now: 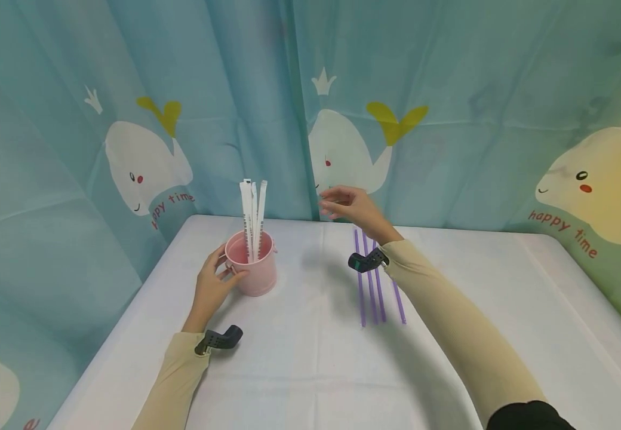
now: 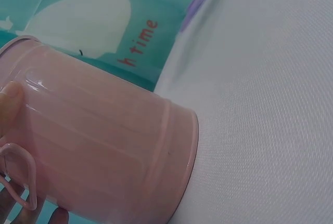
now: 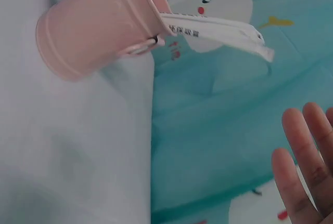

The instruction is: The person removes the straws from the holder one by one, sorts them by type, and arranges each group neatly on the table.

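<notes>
A small pink bucket (image 1: 259, 278) stands upright on the table's left side, with several white paper-wrapped straws (image 1: 255, 221) sticking out of its top. My left hand (image 1: 211, 289) grips the bucket at its left side, the thumb in front near the rim; in the left wrist view the bucket (image 2: 104, 135) hides part of the fingers. Raised above the table's back, my right hand (image 1: 356, 209) has loosely bent fingers and holds nothing. The right wrist view shows that hand (image 3: 316, 169) apart from the wrapped straws (image 3: 223, 33). Several purple straws (image 1: 361, 301) lie beneath my right forearm.
A white cloth covers the table (image 1: 289, 370). Behind it and along both sides hangs a teal curtain (image 1: 246, 71) printed with whales. Dark camera mounts sit on both wrists.
</notes>
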A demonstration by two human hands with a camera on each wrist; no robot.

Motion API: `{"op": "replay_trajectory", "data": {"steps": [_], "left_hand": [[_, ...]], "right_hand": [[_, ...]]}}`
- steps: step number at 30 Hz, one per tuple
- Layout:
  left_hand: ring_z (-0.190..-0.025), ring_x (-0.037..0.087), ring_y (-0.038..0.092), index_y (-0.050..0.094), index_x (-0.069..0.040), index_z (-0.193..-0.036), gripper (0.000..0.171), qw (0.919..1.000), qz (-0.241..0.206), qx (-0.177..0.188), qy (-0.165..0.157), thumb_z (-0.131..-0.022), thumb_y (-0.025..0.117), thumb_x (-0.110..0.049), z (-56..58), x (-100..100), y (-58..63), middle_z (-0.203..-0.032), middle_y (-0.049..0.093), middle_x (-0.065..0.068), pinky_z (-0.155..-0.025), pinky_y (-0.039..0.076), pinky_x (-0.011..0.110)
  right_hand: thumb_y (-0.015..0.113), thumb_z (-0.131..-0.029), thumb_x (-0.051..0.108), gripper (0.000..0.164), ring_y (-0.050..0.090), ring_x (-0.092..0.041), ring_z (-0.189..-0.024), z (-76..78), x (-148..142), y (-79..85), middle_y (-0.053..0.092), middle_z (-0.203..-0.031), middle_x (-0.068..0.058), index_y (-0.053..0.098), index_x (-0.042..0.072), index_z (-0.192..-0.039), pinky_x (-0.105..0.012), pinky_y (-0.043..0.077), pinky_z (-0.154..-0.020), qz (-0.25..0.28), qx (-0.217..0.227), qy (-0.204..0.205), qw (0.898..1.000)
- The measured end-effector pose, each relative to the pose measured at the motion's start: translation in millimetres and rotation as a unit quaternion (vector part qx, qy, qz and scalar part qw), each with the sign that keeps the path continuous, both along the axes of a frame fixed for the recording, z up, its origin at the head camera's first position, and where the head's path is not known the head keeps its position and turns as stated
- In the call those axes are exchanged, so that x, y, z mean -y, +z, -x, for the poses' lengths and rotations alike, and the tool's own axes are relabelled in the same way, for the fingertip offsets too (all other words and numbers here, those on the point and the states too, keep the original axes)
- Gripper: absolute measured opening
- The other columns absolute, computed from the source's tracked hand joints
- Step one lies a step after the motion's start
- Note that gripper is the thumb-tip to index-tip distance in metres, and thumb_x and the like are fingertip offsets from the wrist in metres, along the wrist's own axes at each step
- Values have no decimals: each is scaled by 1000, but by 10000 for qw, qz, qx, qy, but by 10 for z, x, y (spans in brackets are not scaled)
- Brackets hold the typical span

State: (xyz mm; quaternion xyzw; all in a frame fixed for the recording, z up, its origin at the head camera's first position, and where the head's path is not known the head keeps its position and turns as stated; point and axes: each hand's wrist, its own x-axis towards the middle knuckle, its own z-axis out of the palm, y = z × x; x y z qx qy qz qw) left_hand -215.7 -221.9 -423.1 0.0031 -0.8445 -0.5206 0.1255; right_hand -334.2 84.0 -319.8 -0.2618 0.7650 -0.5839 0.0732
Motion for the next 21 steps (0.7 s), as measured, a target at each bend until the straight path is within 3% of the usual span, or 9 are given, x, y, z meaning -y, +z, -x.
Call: {"op": "replay_trajectory", "data": {"steps": [8, 12, 21], "left_hand": [[-137, 35, 34, 31, -6, -145, 79, 10000, -46, 78, 9, -80, 75, -18, 10, -1, -5, -149, 33, 17, -107, 43, 47], [-138, 35, 33, 31, -6, -145, 79, 9999, -76, 72, -2, -80, 75, -18, 14, 0, -9, -148, 33, 17, -107, 42, 48], [-137, 35, 35, 32, -6, -144, 79, 10000, -69, -2, 17, -80, 75, -18, 19, 9, -21, -148, 34, 17, -107, 43, 48]], "right_hand": [[62, -90, 17, 37, 66, -30, -103, 40, 411, 45, 62, -120, -18, 57, 1, -123, -39, 57, -89, -115, 70, -21, 9999], [62, -90, 16, 36, 63, -35, -107, 48, 598, 30, 62, -120, -19, 57, 1, -122, -36, 57, -88, -146, 145, 1, 9998], [64, -89, 18, 37, 64, -30, -105, 54, 970, -60, 63, -118, -18, 57, 1, -121, -40, 56, -92, -281, 270, -125, 9992]]}}
